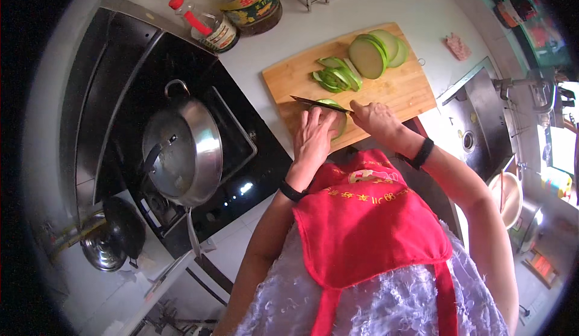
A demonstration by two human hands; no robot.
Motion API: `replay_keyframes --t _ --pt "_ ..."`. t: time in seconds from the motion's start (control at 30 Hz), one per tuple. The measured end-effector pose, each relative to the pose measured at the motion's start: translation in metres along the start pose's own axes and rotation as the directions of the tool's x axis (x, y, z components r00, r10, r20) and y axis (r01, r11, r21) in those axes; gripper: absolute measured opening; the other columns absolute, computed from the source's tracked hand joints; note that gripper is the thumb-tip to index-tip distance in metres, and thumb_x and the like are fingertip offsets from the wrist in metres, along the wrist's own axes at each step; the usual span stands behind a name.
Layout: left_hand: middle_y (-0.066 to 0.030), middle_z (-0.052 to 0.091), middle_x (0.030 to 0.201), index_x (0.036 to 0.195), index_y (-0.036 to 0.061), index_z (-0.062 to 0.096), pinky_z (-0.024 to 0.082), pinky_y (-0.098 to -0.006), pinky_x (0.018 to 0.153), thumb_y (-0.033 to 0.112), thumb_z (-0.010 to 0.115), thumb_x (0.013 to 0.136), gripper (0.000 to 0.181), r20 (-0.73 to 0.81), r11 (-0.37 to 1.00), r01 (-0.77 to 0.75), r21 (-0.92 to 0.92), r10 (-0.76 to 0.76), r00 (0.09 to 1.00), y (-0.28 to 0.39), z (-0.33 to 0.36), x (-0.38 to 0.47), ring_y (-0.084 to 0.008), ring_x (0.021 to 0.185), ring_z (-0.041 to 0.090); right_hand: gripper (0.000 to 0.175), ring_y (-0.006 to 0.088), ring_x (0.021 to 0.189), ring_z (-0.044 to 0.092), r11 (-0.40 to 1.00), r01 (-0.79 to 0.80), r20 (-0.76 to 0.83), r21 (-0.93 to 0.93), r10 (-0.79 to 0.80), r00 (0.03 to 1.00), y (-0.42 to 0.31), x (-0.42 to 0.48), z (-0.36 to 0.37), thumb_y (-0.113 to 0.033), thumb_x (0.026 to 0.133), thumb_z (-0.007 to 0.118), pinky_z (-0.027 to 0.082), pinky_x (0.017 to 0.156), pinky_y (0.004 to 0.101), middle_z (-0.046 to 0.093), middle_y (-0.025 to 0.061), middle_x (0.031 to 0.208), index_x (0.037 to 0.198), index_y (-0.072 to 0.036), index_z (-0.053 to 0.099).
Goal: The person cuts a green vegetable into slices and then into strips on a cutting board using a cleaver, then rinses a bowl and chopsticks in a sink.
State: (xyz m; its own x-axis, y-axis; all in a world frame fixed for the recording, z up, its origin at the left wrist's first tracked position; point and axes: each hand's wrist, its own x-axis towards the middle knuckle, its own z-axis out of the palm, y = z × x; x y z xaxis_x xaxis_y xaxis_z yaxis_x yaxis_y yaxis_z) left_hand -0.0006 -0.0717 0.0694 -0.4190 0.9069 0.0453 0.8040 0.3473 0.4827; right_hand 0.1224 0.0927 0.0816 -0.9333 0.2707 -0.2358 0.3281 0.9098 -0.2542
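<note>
My right hand [377,119] grips a kitchen knife [319,103], its dark blade pointing left across the near part of a wooden cutting board [398,94]. Under the blade lies a round slice of a pale green-skinned vegetable [339,127], perhaps a gourd. The spread fingers of my left hand [314,136] press that slice against the board. Beyond the knife is a heap of cut green strips [337,76]. Several whole round slices [368,57] overlap at the board's far right.
A lidded steel pan [183,150] stands on the black glass stove [244,186] at left. Behind it are a red-capped sauce bottle [217,33] and a large oil bottle [253,8]. A sink [479,123] lies to the right, near a pink cloth [457,46].
</note>
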Motion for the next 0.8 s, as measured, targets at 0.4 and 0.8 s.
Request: replay_keyframes --t 0.4,0.8 --pt "-0.0086 0.053 0.112 0.106 0.0126 0.063 0.05 -0.0407 0.083 0.017 0.067 0.081 0.026 -0.09 0.997 0.014 0.07 -0.008 0.996 -0.003 0.014 -0.014 -0.0306 0.106 0.05 0.02 0.0382 0.063 0.064 0.996 0.028 -0.128 0.088 -0.016 0.992 -0.01 -0.018 -0.016 -0.025 0.095 0.05 0.05 0.056 0.0497 0.062 0.018 0.066 0.105 -0.007 0.049" --pt "-0.013 0.057 0.114 0.097 0.0115 0.069 0.047 -0.0461 0.086 0.02 0.067 0.081 0.018 -0.121 0.999 0.024 0.034 -0.019 0.993 -0.004 0.018 -0.016 -0.0356 0.108 0.05 0.022 0.0375 0.063 0.065 0.999 -0.046 0.088 -0.015 0.047 0.995 -0.021 -0.036 -0.04 -0.021 0.094 0.048 0.051 0.055 0.0475 0.062 0.0183 0.064 0.108 -0.005 0.045"
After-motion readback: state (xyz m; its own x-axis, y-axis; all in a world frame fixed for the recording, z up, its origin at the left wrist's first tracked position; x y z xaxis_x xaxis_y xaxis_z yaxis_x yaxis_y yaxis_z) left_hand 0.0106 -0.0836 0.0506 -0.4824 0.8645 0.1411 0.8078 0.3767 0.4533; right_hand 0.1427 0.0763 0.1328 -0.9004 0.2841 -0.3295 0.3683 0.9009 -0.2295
